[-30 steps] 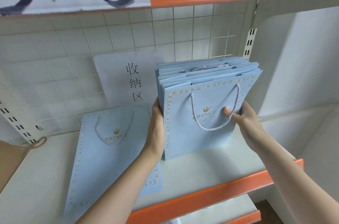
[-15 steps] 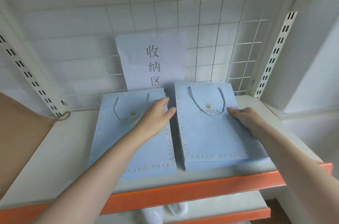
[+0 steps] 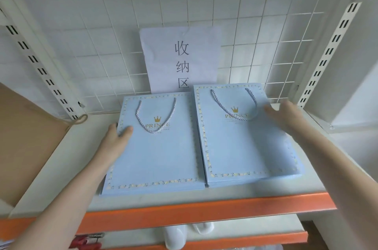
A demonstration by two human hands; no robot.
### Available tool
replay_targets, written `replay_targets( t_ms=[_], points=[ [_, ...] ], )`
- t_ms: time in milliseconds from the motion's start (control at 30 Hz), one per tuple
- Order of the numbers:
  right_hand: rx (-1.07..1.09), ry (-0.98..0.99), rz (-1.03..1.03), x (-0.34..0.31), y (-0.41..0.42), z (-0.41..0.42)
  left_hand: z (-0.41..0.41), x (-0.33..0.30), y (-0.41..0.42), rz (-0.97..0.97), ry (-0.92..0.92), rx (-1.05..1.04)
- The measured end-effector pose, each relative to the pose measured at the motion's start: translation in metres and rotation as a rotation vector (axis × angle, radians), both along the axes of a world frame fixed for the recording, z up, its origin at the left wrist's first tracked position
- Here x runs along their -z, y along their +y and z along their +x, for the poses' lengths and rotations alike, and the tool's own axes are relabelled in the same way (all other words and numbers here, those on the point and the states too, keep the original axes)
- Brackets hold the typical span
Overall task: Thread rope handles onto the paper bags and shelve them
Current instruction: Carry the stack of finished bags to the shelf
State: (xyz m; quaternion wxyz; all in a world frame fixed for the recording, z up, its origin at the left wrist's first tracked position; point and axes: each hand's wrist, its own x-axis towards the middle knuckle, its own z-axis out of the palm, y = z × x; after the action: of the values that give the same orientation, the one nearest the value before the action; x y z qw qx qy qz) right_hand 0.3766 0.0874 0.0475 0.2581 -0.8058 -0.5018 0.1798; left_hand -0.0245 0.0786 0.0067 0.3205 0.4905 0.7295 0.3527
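Two lots of flat light-blue paper bags with gold crown print lie side by side on the white shelf [image 3: 255,192]. The left bag [image 3: 155,153] has a silver rope handle [image 3: 156,118] on top. The right stack [image 3: 245,147], several bags thick, carries its own rope handle [image 3: 235,106]. My left hand [image 3: 116,141] grips the left edge of the left bag, thumb on top, fingers out of sight at the edge. My right hand [image 3: 286,116] rests flat with straight fingers on the right stack's upper right part.
A paper sign [image 3: 182,59] with printed characters hangs on the wire grid back [image 3: 102,35]. A brown cardboard piece [image 3: 24,137] leans at the left. Slotted uprights [image 3: 327,55] flank the bay. The shelf has an orange front edge [image 3: 204,211]; white objects stand below.
The stack that stood upright between my hands now lies flat on the shelf. My left hand has moved from between the bags to the left bag's outer edge.
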Motion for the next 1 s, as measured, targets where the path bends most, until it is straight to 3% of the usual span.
replay_targets(
  t_ms=[67, 167, 233, 333, 433, 533, 633, 700, 767, 833, 933, 1000],
  points=[
    [-0.057, -0.188, 0.281, -0.015, -0.005, -0.028, 0.005, -0.003, 0.002, -0.011, -0.028, -0.013],
    [-0.412, -0.289, 0.542, -0.022, -0.012, -0.095, 0.012, -0.005, 0.007, -0.013, 0.013, -0.038],
    [-0.601, -0.41, 0.382, -0.01, -0.003, -0.13, 0.016, -0.004, 0.008, -0.019, 0.068, -0.057],
    [-0.645, -0.558, 0.145, 0.023, 0.012, -0.142, 0.018, 0.0, 0.007, -0.041, 0.174, -0.066],
    [-0.623, -0.605, 0.195, 0.044, 0.007, -0.132, 0.015, -0.001, 0.007, -0.056, 0.216, -0.063],
    [-0.636, -0.476, 0.255, 0.042, 0.003, -0.13, 0.017, -0.006, 0.001, -0.038, 0.346, -0.1],
    [-0.443, -0.212, 0.499, 0.023, 0.001, -0.12, 0.033, -0.018, -0.014, 0.344, 0.519, -0.076],
    [-0.17, -0.186, 0.535, 0.008, 0.0, -0.098, 0.058, -0.03, -0.024, 0.502, 0.382, 0.12],
    [0.058, -0.175, 0.296, 0.0, 0.0, -0.065, 0.092, -0.038, -0.03, 0.366, 0.165, 0.373],
    [0.123, -0.07, 0.06, 0.001, -0.003, -0.042, 0.123, -0.035, -0.032, 0.239, 0.083, 0.562],
    [0.079, 0.006, 0.01, 0.005, -0.015, -0.035, 0.152, -0.026, -0.033, 0.186, 0.096, 0.576],
    [0.098, -0.054, 0.03, 0.003, -0.024, -0.036, 0.16, -0.023, -0.033, 0.204, 0.131, 0.519]
  ],
)
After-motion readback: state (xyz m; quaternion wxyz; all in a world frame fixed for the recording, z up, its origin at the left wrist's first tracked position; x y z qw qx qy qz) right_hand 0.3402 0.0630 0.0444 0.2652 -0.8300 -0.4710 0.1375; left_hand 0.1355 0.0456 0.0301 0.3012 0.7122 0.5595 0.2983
